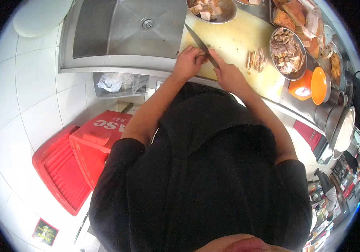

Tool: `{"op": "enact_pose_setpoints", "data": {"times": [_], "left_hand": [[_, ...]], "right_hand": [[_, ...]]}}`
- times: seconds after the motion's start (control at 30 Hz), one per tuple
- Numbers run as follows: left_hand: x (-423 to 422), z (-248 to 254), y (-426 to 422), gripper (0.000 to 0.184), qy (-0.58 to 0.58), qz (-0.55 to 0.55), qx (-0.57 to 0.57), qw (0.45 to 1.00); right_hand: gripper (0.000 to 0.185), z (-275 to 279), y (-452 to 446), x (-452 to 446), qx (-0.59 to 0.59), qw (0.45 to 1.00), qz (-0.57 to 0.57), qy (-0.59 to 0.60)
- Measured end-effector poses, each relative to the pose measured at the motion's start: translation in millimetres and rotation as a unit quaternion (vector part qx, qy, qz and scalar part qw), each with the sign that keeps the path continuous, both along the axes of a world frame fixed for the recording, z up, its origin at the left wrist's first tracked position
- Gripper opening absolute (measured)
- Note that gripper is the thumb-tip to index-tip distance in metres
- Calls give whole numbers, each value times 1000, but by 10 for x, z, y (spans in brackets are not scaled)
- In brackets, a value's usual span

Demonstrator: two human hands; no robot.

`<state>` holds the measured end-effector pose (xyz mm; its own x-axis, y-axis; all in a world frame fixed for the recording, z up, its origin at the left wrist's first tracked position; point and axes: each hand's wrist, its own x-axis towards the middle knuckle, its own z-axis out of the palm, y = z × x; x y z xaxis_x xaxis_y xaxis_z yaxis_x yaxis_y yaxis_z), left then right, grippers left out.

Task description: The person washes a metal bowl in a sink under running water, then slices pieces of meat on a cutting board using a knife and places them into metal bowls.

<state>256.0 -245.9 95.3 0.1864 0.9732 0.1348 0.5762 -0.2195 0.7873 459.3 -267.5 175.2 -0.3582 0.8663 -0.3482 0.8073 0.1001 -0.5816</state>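
cutting board [234, 40], pale yellow and specked with crumbs, lies on a steel counter [104, 63], just to the right of a sink [167, 38] with a round drain [147, 24]. over the board's near left part, the right hand [228, 74] is closed around the handle of a knife [196, 38], its dark blade slanting away to the far left. the left hand [188, 62] is curled just beside the blade; whether it grips anything cannot be told, as the fingers hide what lies beneath. to the right of the knife, well apart from it, a small row of meat strips [256, 60] rests on the board.

a metal bowl of cut meat [294, 78] is at the right, another bowl of chunks [219, 21] at the far edge, and bigger browned pieces [293, 13] fill the far right corner. nearer, an orange scale [301, 89] is next to an orange bowl [320, 86].

white tiles [33, 67] cover the room's left side, where a red bin [100, 131] adjoins a ribbed red tray [58, 164]. plastic bags [115, 82] sit under the sink. far more to the right, the room runs back into clutter, blurred and small.
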Motion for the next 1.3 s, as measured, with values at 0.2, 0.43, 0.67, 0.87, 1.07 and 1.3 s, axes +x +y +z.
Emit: {"op": "enact_pose_setpoints", "data": {"times": [0.2,0.43,0.67,0.87,1.07,1.3], "left_hand": [[18,-21,28,21,-10,12,2,1000],[-32,26,-31,32,-59,25,-44,997],[61,222,-9,44,-16,-15,11,1000],[127,218,47,46,9,-60,-16,998],[144,239,29,50,-67,-17,-42,997],[305,267,574,48,-240,21,-23,970]], "right_hand": [[73,-319,-55,-29,23,999,-35,20],[76,-239,-345,393,48,982,-104,151],[74,-19,-821,869,-206,904,-276,255],[76,-527,-888,792,-202,901,-211,322],[76,-271,-816,647,-193,909,-182,321],[73,700,-476,667,-173,920,-205,287]]}}
